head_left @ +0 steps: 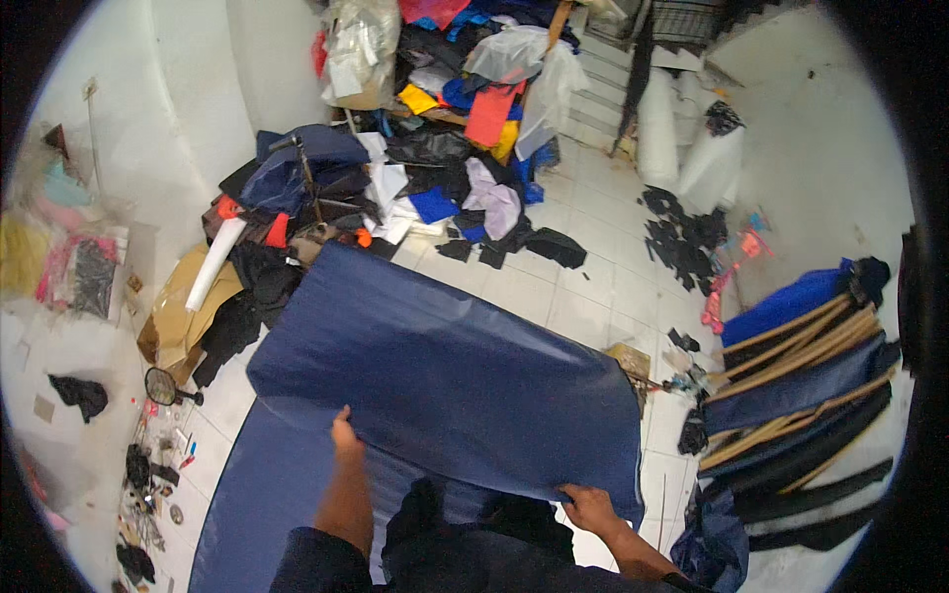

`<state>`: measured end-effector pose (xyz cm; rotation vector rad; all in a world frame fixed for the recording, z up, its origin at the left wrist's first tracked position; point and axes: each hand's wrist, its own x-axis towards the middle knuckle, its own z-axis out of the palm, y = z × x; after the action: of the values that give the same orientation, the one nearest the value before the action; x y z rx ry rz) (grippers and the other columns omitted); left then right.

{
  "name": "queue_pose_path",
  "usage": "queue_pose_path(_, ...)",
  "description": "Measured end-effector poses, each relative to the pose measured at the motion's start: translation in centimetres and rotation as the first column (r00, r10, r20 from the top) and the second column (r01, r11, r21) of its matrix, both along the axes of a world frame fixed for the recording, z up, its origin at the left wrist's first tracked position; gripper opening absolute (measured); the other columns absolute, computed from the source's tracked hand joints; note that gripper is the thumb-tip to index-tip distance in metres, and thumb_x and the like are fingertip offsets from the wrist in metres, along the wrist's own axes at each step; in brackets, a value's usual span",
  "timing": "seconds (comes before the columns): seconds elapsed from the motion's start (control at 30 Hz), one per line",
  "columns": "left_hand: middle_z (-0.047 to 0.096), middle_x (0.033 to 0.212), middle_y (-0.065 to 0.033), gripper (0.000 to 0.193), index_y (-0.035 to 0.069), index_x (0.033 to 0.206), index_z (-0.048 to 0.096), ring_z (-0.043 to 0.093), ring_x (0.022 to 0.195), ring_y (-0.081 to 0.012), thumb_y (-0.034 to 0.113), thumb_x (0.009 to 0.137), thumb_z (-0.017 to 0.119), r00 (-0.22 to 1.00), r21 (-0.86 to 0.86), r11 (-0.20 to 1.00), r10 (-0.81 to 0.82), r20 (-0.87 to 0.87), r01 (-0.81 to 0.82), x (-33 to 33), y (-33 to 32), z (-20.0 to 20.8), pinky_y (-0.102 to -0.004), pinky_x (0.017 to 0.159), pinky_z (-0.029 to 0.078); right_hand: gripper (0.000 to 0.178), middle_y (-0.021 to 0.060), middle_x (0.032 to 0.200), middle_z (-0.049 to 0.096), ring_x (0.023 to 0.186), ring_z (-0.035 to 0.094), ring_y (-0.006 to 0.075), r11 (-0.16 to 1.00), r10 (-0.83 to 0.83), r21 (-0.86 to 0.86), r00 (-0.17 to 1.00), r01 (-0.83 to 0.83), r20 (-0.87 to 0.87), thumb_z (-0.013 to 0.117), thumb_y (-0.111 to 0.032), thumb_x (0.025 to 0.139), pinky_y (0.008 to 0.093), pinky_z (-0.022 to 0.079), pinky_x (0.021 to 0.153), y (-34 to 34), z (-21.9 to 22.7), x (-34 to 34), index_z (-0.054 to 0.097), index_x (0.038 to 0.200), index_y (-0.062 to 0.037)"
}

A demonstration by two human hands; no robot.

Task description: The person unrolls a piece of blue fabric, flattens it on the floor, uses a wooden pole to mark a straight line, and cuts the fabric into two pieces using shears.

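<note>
A large sheet of navy fabric (445, 356) spreads over the floor in front of me, its upper layer folded over a lower layer (262, 504). My left hand (347, 437) is closed at the near edge of the upper layer, thumb pointing up; its other fingers are mostly hidden. Farther right along that edge, my right hand (590, 509) pinches the fabric between thumb and fingers near its right corner. The edge between my hands is slightly lifted and sags in shallow folds. My dark-clothed legs are just below it.
Fabric scraps (484, 198) and bags heap at the back. A brown cardboard piece (188, 306) and a round black-framed object (161, 386) lie left. Fabric rolls on tubes (801, 336) lie right. White rolls (657, 124) stand against the far wall near stairs (603, 84).
</note>
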<state>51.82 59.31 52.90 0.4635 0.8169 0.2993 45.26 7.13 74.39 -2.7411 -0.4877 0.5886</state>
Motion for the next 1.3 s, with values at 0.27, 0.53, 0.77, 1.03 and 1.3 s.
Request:
queue_pose_path(0.27,0.063,0.114,-0.0215,0.048,-0.011,0.117,0.055,0.062,0.103,-0.0328,0.012,0.078,0.070,0.867,0.664,0.686,0.096,-0.489,0.298,-13.7,5.4,-3.2,-0.0395,0.090,0.048,0.028,0.0202,0.088,0.070,0.081,0.069,0.0407,0.937,-0.205,-0.276,0.977,0.213,0.057,0.053,-0.028,0.083,0.0525,0.055,0.075,-1.4,-8.6,-17.1,0.070,0.098,-0.0121)
queue_pose_path(0.53,0.065,0.112,-0.0210,0.046,-0.010,0.114,0.057,0.061,0.107,-0.0344,0.016,0.079,0.072,0.781,0.598,0.634,-0.014,-0.625,0.491,-38.3,9.1,-2.6,-0.0414,0.094,0.045,0.028,0.0232,0.083,0.069,0.078,0.068,0.0433,0.925,-0.239,-0.292,0.970,0.243,0.050,0.056,-0.031,0.082,0.0522,0.056,0.073,0.8,-14.9,-38.4,0.071,0.086,-0.0072)
queue_pose_path(0.77,0.063,0.106,-0.0303,0.047,-0.010,0.100,0.058,0.060,0.105,-0.0430,0.030,0.080,0.071,0.648,0.632,0.363,0.094,-0.756,0.684,-54.5,12.3,2.0,-0.0473,0.088,0.046,0.033,0.0251,0.098,0.067,0.088,0.065,0.0450,0.945,-0.090,-0.325,0.983,0.033,-0.161,0.058,-0.032,0.081,0.0518,0.053,0.080,4.0,-19.2,-54.9,0.070,0.096,-0.0052)
queue_pose_path(1.03,0.063,0.103,-0.0336,0.042,-0.008,0.098,0.057,0.059,0.103,-0.0486,0.030,0.084,0.067,0.681,0.587,0.495,-0.014,-0.732,0.641,-72.1,18.3,3.4,-0.0520,0.088,0.046,0.032,0.0213,0.093,0.070,0.079,0.068,0.0459,0.857,0.018,-0.508,0.991,-0.082,-0.131,0.053,-0.033,0.084,0.0524,0.056,0.070,10.5,-17.6,-70.3,0.070,0.087,-0.0064)
queue_pose_path(1.3,0.062,0.108,-0.0333,0.042,-0.006,0.112,0.054,0.058,0.105,-0.0494,0.029,0.089,0.061,0.735,0.602,0.582,0.011,-0.678,0.546,-95.4,21.3,3.4,-0.0532,0.092,0.045,0.029,0.0226,0.100,0.069,0.090,0.066,0.0447,0.832,0.098,-0.500,0.952,-0.239,-0.291,0.050,-0.028,0.085,0.0528,0.054,0.078,15.6,-15.4,-83.9,0.068,0.093,-0.0065)
